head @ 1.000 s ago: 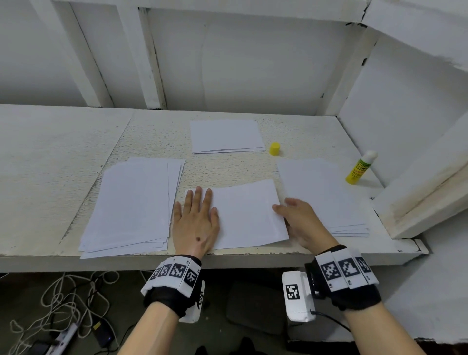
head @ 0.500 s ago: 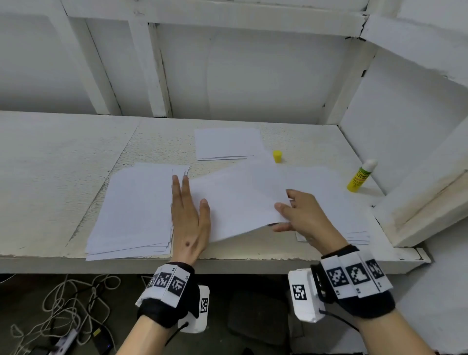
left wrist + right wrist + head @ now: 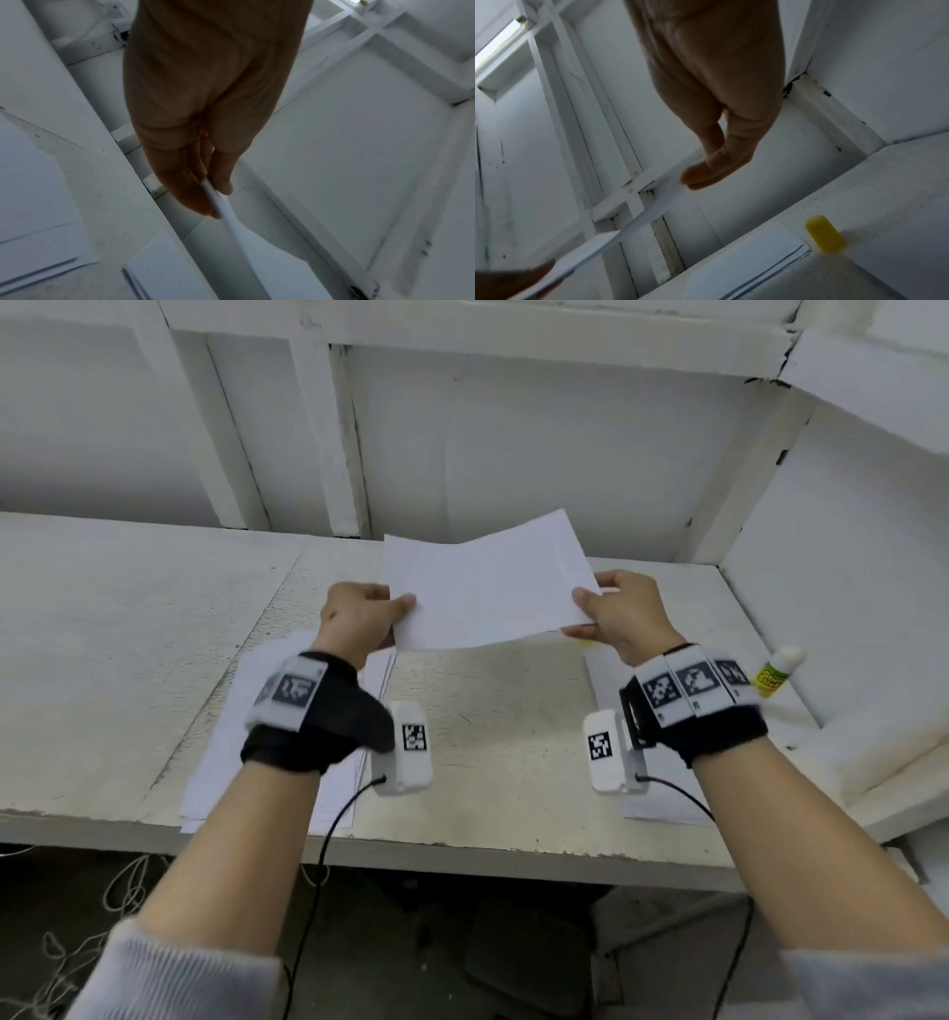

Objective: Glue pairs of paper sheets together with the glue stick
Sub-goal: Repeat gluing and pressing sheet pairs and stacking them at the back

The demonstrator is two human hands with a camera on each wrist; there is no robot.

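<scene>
- The white bench (image 3: 513, 762) fills most of my head view, with a painted wall behind it.
- On its left side I see a loose stack of paper (image 3: 221, 762), partly under my left forearm; a second stack (image 3: 662, 809) lies on the right, under my right wrist.
- A third small pile (image 3: 744, 261) sits at the far side, seen from the right wrist, with a yellow cap (image 3: 824, 233) just beside its right corner.
- I hold the paper sheet (image 3: 488, 588) up above the bench, clear of the surface and sagging slightly in the middle.
- My left hand (image 3: 359, 618) has a closed grip on its left edge, thumb on top.
- My right hand (image 3: 624, 613) pinches the right edge the same way.
- The glue stick (image 3: 775, 671) lies tilted at the far right, uncapped, well apart from both hands.
</scene>
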